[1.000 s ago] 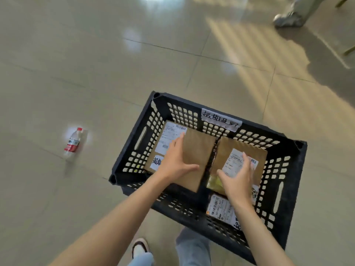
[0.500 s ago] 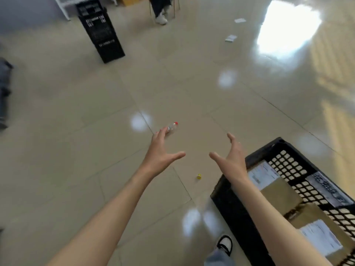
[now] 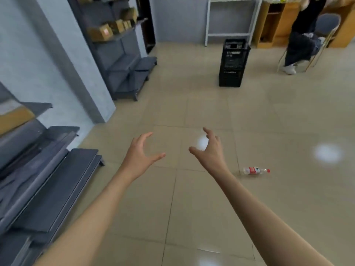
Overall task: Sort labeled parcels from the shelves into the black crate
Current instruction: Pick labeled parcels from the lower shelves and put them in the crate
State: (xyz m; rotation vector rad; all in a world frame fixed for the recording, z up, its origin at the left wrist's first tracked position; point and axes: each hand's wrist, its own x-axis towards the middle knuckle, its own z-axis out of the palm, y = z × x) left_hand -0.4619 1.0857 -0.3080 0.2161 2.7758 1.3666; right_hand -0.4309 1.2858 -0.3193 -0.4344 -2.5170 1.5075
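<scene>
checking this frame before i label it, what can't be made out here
Only the head view is available.
- Labels on the cardboard parcels on the far shelf: blurred and too small to read.
- Near shelf at left: cut off by the frame's edge, and its one parcel is partly cut off too.
- Stacked black crates: contents hidden by their walls.
- Seated person: upper body cut off by the top edge.
- Left hand and right hand: open, empty, clearly seen.

Plastic bottle [image 3: 256,170] lying on tiled floor [image 3: 192,198], right of centre; far right, seated person [image 3: 305,33] on chair [image 3: 326,27]; white frame [image 3: 231,18] at far wall.
</scene>
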